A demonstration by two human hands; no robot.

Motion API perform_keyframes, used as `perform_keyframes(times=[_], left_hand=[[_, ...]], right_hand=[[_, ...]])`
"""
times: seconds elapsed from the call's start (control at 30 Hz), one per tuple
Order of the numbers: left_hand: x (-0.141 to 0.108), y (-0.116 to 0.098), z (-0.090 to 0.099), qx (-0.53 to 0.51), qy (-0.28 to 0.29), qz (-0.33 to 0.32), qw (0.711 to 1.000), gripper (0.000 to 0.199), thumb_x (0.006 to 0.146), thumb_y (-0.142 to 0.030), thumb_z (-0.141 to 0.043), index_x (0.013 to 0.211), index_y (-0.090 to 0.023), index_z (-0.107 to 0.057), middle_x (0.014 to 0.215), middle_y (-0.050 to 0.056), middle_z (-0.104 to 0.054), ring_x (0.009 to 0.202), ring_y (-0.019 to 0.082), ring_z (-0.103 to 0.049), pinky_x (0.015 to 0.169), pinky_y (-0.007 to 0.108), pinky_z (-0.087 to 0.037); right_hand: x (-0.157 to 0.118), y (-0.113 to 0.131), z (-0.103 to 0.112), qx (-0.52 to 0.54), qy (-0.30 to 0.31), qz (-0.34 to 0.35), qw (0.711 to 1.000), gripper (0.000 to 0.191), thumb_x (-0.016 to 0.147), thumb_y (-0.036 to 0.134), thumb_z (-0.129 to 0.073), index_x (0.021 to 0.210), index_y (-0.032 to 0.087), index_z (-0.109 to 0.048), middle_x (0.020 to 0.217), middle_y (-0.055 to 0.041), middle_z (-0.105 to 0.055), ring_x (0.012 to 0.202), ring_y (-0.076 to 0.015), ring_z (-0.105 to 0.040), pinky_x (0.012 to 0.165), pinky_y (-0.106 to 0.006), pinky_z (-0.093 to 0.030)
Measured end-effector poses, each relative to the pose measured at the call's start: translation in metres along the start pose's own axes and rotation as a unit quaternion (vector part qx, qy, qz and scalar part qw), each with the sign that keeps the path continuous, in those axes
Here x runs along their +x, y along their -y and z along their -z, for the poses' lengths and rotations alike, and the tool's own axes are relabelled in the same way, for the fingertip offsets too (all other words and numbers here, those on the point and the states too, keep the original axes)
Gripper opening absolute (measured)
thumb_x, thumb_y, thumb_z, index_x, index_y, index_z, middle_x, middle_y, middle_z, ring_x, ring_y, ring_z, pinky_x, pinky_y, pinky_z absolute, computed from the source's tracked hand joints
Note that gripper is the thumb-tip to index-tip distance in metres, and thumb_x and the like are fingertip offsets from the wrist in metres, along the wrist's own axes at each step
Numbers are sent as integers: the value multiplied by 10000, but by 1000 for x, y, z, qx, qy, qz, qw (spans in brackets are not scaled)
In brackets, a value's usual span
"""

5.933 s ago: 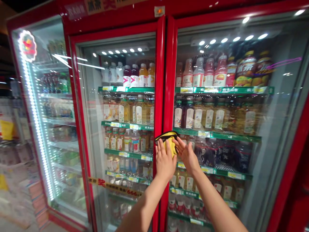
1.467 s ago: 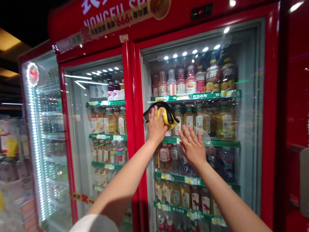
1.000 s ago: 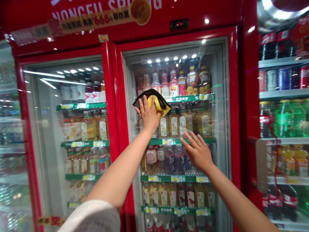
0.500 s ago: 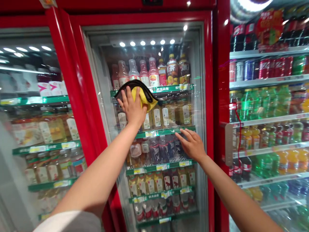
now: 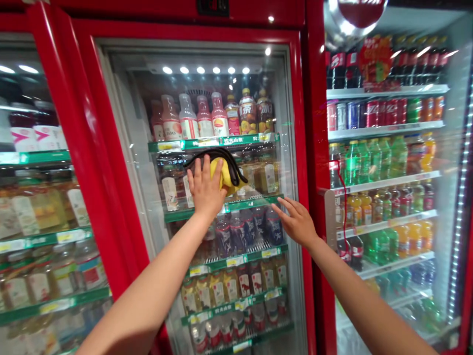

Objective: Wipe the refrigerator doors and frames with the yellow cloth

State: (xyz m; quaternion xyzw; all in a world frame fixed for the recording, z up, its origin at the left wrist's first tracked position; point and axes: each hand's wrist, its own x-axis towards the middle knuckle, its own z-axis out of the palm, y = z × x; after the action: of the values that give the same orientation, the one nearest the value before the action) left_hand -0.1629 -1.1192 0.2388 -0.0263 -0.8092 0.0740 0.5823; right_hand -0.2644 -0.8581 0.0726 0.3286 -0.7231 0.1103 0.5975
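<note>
My left hand presses a folded yellow and dark grey cleaning cloth with black edging against the glass door of a red drinks fridge. Its fingers lie spread over the cloth, in front of the second shelf of bottles. To the right, my right hand is open, fingers stretched out at the right part of the same door. Nothing is in it; whether its fingertips touch the glass I cannot tell. Behind the glass, bottles stand in rows on green-edged shelves.
A red door frame surrounds the glass, with a metal handle just right of it. Another glass-fronted fridge stands at left. At right are lit shelves with bottles and cans. A red cord hangs near the handle.
My left hand has slid the cloth down the glass and slightly right, from the top shelf's edge to the second row. The view has turned right. My right hand stays open near the door's right side.
</note>
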Motion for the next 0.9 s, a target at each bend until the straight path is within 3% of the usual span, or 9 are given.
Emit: perform_keyframes(times=[0.07, 0.13, 0.23, 0.37, 0.43, 0.57, 0.73, 0.83, 0.9], left_hand=[[25, -22, -5, -11, -25, 32, 999, 867, 792, -236, -739, 1570, -283, -359, 1702, 111, -209, 1580, 348, -110, 1269, 605, -63], [40, -46, -13, -28, -24, 19, 999, 872, 789, -246, -751, 1567, -296, -360, 1705, 96, -204, 1583, 345, -94, 1270, 609, -39], [34, -69, -25, -48, 10, -52, 997, 854, 792, -237, -743, 1557, -323, -375, 1704, 59, -211, 1585, 324, -90, 1274, 605, -24], [-11, -59, -32, -60, 82, -154, 983, 798, 817, -220, -698, 1543, -363, -397, 1688, 16, -256, 1581, 281, -135, 1286, 565, -50], [-24, -47, -29, -65, 100, -169, 978, 778, 826, -221, -681, 1536, -380, -405, 1683, 3, -269, 1579, 266, -153, 1290, 550, -63], [-4, -40, -25, -86, 62, -113, 988, 821, 796, -205, -696, 1543, -364, -396, 1694, -6, -240, 1585, 266, -119, 1289, 559, -26], [33, -68, -35, -138, 15, -83, 987, 878, 782, -215, -729, 1562, -357, -352, 1712, -11, -174, 1590, 277, -35, 1278, 575, 34], [13, -73, -42, -172, 51, -148, 973, 923, 770, -161, -739, 1562, -404, -332, 1704, -4, -201, 1582, 276, -78, 1281, 578, 18], [-11, -64, -45, -194, 83, -204, 956, 924, 780, -124, -709, 1553, -452, -322, 1680, -19, -264, 1570, 256, -156, 1289, 571, -58]], right_hand=[[0, -8, 3, -3, -4, -22, 1000, 597, 920, 106, -539, 1487, 290, -517, 1526, -81, -528, 1434, -271, -439, 1137, -470, -444], [-3, -14, 4, 5, -4, -35, 999, 632, 922, 87, -516, 1521, 283, -468, 1553, -91, -493, 1463, -266, -408, 1138, -466, -456], [-10, -20, 4, 31, 4, -31, 999, 687, 925, 55, -475, 1568, 279, -383, 1588, -108, -439, 1506, -258, -344, 1147, -472, -460], [-23, -27, 3, 56, 19, -28, 998, 763, 900, 6, -444, 1603, 268, -301, 1599, -134, -415, 1515, -258, -330, 1149, -499, -462], [-26, -30, 4, 59, 30, -33, 997, 790, 885, -4, -444, 1608, 272, -285, 1600, -134, -417, 1498, -257, -361, 1153, -508, -459], [-26, -32, 9, 51, 61, -41, 996, 797, 871, 2, -470, 1601, 278, -308, 1607, -124, -409, 1484, -263, -382, 1168, -517, -445], [-23, -28, 14, 35, 86, -51, 994, 752, 868, -8, -463, 1576, 228, -371, 1598, -144, -413, 1516, -253, -330, 1191, -485, -425], [-24, -27, 14, 22, 91, -62, 994, 774, 863, -15, -456, 1577, 267, -354, 1601, -110, -417, 1515, -233, -334, 1185, -472, -439], [-25, -28, 14, 12, 100, -64, 993, 757, 867, -6, -462, 1567, 267, -368, 1599, -100, -426, 1508, -221, -350, 1184, -449, -443]])
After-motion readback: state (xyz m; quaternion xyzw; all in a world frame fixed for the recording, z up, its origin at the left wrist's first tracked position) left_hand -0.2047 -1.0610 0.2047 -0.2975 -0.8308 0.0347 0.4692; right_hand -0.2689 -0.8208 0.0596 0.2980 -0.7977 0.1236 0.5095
